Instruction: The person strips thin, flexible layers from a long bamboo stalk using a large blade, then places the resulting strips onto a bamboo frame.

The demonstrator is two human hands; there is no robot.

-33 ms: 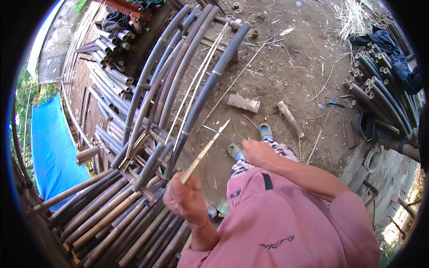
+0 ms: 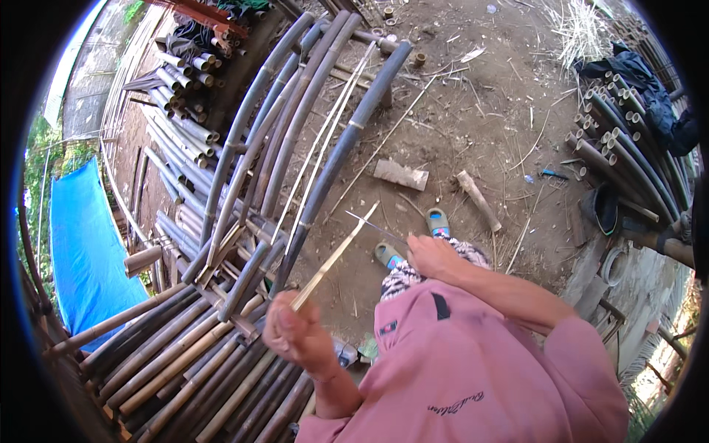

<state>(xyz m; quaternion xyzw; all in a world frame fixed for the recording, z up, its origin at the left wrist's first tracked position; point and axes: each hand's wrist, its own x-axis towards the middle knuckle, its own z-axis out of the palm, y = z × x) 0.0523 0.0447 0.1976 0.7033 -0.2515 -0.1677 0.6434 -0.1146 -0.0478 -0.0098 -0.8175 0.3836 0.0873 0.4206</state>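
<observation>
Left hand point(image 2: 299, 332): seven o'clock, fingers curled tight around the lower end of a split bamboo strip point(image 2: 337, 255)
Strip: central, tip toward one o'clock
Right hand point(image 2: 434, 258): four o'clock, wrapped around a hidden handle, probably a knife's point(image 2: 380, 229)
Blade: toward ten o'clock, crossing the strip (contact unclear)
Bamboo poles point(image 2: 177, 363): eight o'clock

Two bare hands point(image 2: 430, 257), one thin blade point(image 2: 375, 226), one split bamboo strip point(image 2: 335, 255); two sandals point(image 2: 436, 217), two short loose bamboo pieces point(image 2: 401, 175), one blue tarp point(image 2: 92, 244); stacked bamboo poles point(image 2: 173, 359), dozens, too many to count from here.
</observation>
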